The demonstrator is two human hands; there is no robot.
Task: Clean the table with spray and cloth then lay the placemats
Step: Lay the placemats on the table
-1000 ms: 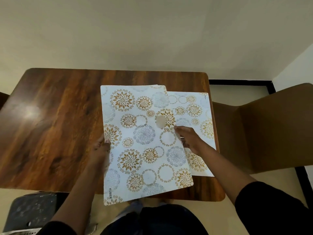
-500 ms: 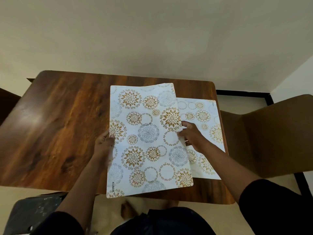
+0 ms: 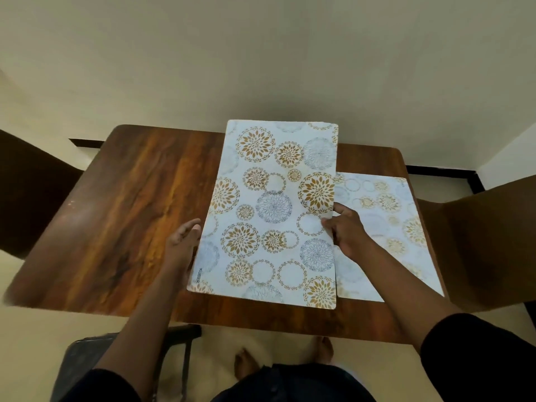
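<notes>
A white placemat (image 3: 275, 210) with gold and grey floral circles is held tilted above the middle of the brown wooden table (image 3: 121, 216), its far edge lifted past the table's back edge. My right hand (image 3: 345, 230) pinches its right edge, thumb on top. My left hand (image 3: 182, 242) touches its left edge with fingers nearly straight. A second matching placemat (image 3: 388, 227) lies flat on the right side of the table, partly hidden under the held one and my right hand.
A brown chair (image 3: 490, 239) stands at the table's right end and a dark chair (image 3: 32, 192) at the left end. A dark stool (image 3: 84, 367) sits on the floor at lower left, and bare feet (image 3: 246, 364) show below the table's near edge.
The held placemat has moved away from me and risen, now straighter and covering the back edge. My left thumb has come off its top face to the edge.
</notes>
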